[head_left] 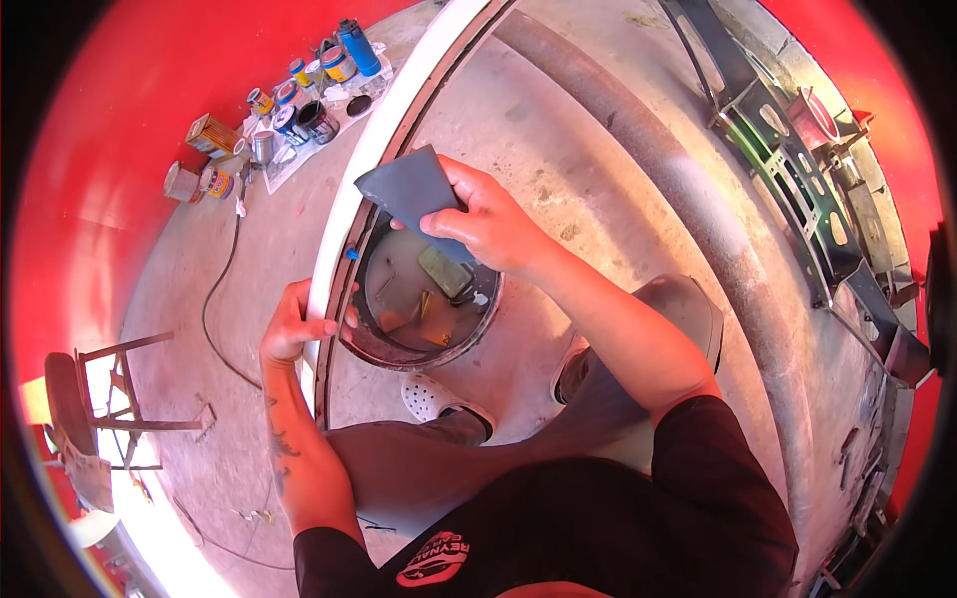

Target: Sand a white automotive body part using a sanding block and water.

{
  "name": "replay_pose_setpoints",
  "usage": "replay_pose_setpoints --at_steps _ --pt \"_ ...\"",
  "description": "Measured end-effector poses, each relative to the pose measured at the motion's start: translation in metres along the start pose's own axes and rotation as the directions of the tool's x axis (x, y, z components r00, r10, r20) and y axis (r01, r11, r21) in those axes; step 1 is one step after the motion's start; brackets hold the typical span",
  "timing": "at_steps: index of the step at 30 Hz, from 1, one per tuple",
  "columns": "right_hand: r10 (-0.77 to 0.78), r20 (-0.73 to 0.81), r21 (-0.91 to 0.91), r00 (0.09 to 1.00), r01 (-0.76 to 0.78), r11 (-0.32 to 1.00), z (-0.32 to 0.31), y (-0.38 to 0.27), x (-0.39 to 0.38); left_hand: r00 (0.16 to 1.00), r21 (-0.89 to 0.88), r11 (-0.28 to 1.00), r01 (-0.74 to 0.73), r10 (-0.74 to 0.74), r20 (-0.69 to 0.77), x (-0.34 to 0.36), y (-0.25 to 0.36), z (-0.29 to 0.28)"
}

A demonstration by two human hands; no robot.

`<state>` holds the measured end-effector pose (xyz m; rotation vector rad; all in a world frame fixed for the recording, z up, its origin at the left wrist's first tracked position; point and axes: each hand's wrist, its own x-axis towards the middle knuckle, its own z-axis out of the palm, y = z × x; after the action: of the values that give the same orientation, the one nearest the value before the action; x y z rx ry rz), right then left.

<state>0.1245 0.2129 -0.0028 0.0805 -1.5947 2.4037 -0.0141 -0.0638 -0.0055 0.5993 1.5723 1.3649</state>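
Observation:
My right hand (485,221) holds a dark grey sheet of sandpaper (411,191), thumb on top and fingers underneath. The sheet's far-left corner lies over a long, curved white panel (347,211); I cannot tell whether it touches. Near the panel's lower end, my left hand (287,327) is wrapped round its edge, thumb on the inner side. A small blue piece (352,255) sits on the inner edge between my hands. Below the sandpaper stands a round dark bucket (431,357) of murky water, with a greenish block (445,271) and several scraps in it.
Paint cans (319,122), a blue bottle (357,47) and other containers stand by the red wall at the far left. A dark hose (211,319) crosses the floor. A chair (75,409) is at left, a metal frame (788,179) at right.

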Motion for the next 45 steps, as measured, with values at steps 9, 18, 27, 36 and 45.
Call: replay_pose_setpoints --at_steps 9,18,27,36,45 --pt "-0.176 0.121 -0.424 0.977 0.211 0.881 -0.007 -0.014 -0.007 0.915 0.404 0.912 -0.063 0.214 -0.341 -0.008 0.011 0.018" --pt "-0.591 0.255 -0.959 0.765 0.124 -0.254 -0.025 -0.023 0.012 0.836 0.577 0.816 0.021 0.303 -0.458 -0.011 0.028 0.054" --pt "-0.329 0.439 -0.888 0.836 0.347 -0.303 -0.003 0.012 -0.002 0.807 0.63 0.774 0.063 0.332 -0.489 -0.01 0.034 0.067" --pt "-0.326 0.422 -0.902 0.846 0.354 -0.249 0.03 0.023 -0.019 0.791 0.627 0.773 0.096 0.323 -0.52 -0.004 0.03 0.075" --pt "-0.475 0.217 -0.945 0.853 0.061 -0.322 -0.004 0.01 0.002 0.776 0.727 0.672 0.143 0.38 -0.504 -0.001 0.031 0.083"
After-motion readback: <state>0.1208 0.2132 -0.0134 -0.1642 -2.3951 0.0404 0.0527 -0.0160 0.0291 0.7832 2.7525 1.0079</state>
